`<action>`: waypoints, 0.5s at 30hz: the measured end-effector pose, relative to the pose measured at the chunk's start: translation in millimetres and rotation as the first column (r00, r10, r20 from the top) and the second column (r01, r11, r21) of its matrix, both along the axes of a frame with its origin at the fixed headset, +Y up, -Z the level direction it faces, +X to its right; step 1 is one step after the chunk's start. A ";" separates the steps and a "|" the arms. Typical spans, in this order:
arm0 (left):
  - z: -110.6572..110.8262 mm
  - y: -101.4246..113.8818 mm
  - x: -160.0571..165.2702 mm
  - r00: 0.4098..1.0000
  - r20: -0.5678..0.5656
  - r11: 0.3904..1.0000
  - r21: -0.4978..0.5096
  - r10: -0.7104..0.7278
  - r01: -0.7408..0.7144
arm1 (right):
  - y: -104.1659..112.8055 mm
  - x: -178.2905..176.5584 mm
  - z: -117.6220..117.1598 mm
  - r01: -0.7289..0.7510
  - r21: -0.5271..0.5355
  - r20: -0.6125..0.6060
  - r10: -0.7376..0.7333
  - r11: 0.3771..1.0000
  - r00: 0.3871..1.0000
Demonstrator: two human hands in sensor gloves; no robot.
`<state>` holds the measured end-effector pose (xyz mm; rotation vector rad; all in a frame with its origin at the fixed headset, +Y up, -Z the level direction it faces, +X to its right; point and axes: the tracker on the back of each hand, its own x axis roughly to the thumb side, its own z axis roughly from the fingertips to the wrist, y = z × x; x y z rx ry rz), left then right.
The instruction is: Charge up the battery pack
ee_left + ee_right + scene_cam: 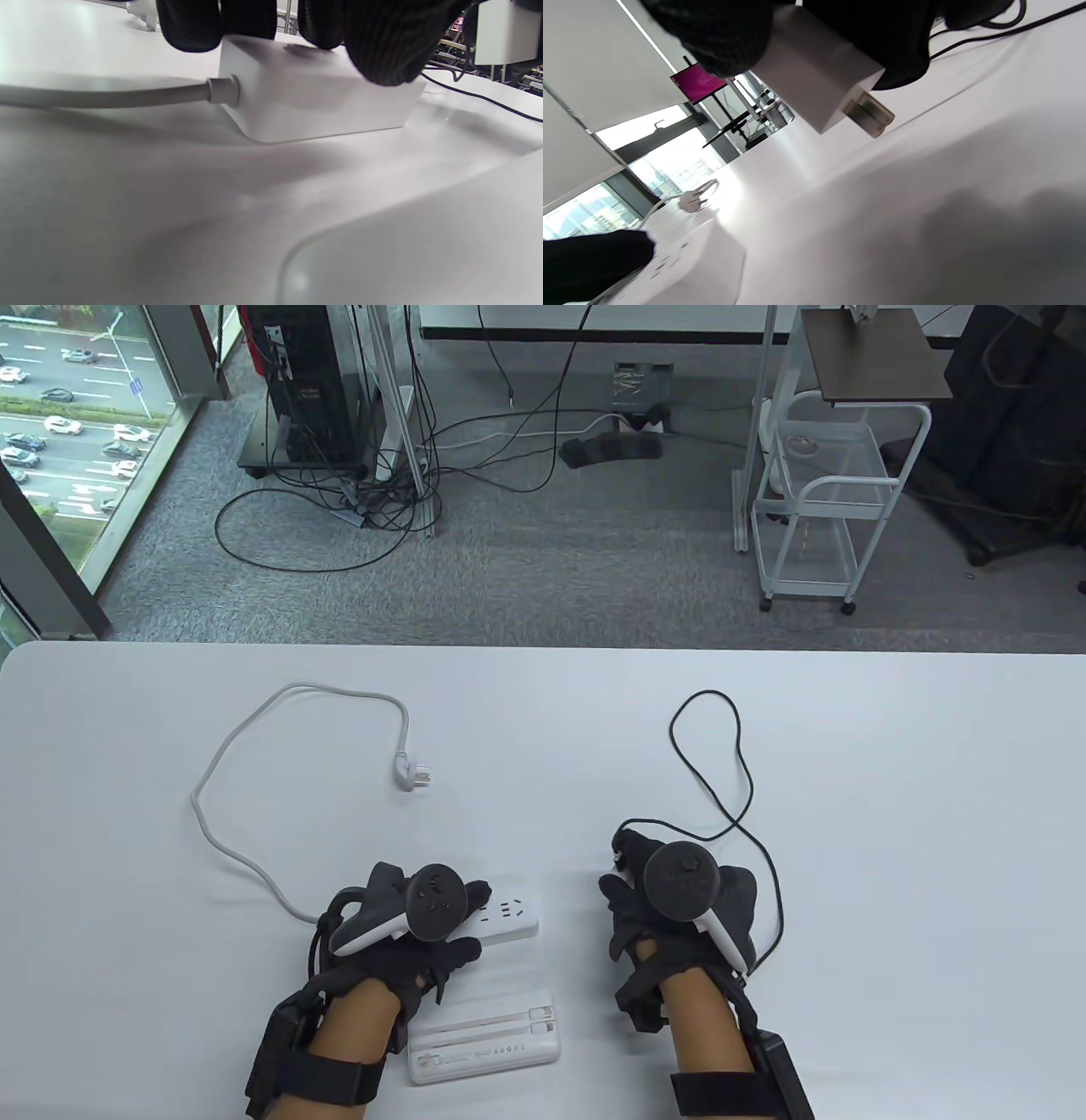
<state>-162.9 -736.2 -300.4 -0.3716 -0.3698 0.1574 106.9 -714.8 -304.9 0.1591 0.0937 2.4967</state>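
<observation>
Gripping charger, right fingers; left fingers press power strip.

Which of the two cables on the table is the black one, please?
The thin black cable looping beside the right hand; the other, thicker grey cable runs to the power strip.

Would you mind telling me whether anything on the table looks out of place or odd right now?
One thing: the power strip's own plug lies loose on the table, connected to nothing, so the strip looks unpowered while the right hand holds the charger.
</observation>
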 end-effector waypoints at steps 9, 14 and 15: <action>-2.5 -4.7 -1.4 0.999 -0.015 0.999 -0.004 0.037 -0.037 | -1.6 -39.6 -0.1 0.067 0.044 -0.193 -0.057 0.997 0.980; -2.6 -4.6 -1.3 0.999 -0.019 0.999 -0.004 0.042 -0.042 | -1.4 -54.3 -0.2 0.143 0.046 -0.242 -0.128 0.989 0.962; -2.7 -4.7 -1.5 0.999 -0.020 0.999 -0.004 0.044 -0.044 | -2.1 -57.2 -0.2 0.154 0.043 -0.255 -0.138 0.987 0.957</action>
